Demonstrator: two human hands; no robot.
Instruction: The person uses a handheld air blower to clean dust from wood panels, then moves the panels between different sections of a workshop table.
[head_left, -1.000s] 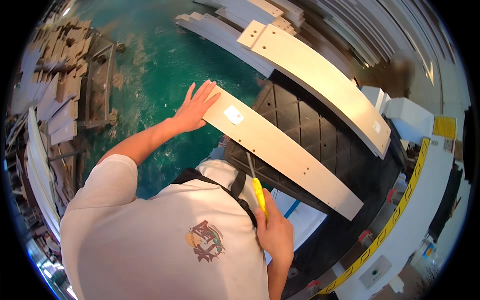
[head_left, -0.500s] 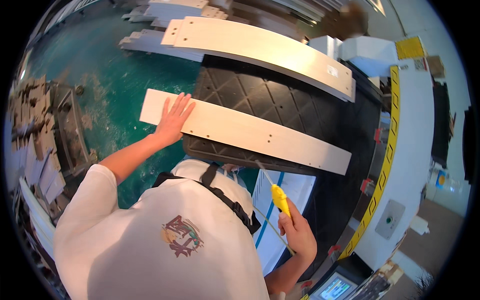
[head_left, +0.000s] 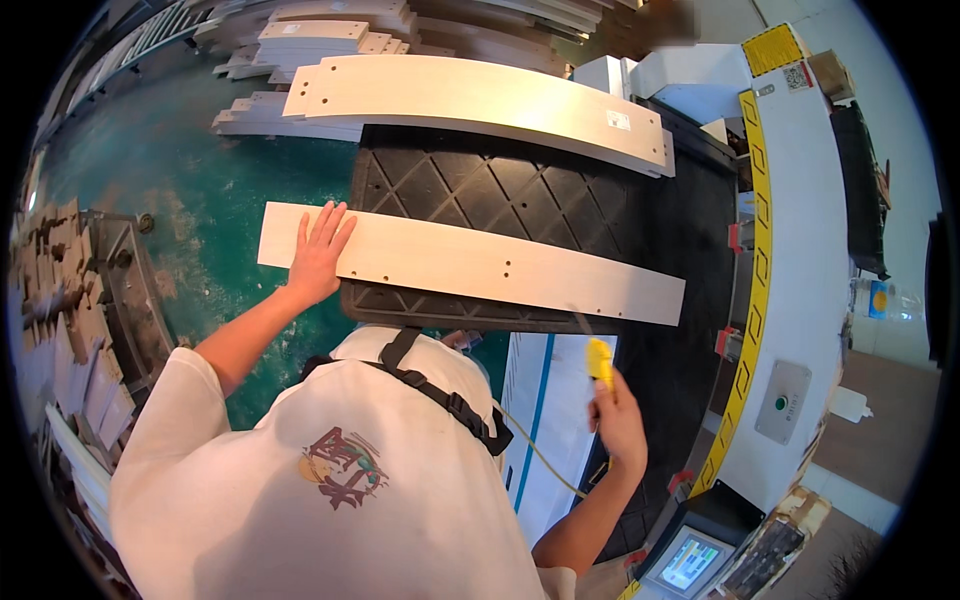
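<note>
My left hand (head_left: 318, 265) lies flat, fingers spread, on the left end of a long pale wooden board (head_left: 440, 248) with small drilled holes. This board rests on a black ribbed table top (head_left: 480, 190) and sticks out past its left edge. My right hand (head_left: 621, 420) is closed around a yellow air blow gun (head_left: 600, 362), right of my body. Its thin nozzle, blurred, points up toward the board's near edge, close to the right end. A pale hose (head_left: 545, 460) runs near my right forearm.
Stacked curved boards (head_left: 470, 95) lie along the table's far side. A white machine (head_left: 800, 300) with a yellow striped edge and a small screen (head_left: 690, 562) stands at the right. Wood pieces on a cart (head_left: 95, 300) are at the left. A white panel (head_left: 550, 410) lies near me.
My right hand has moved the air blow gun up and to the right along the board's near edge. My left hand stays on the board; the whole view has shifted slightly.
</note>
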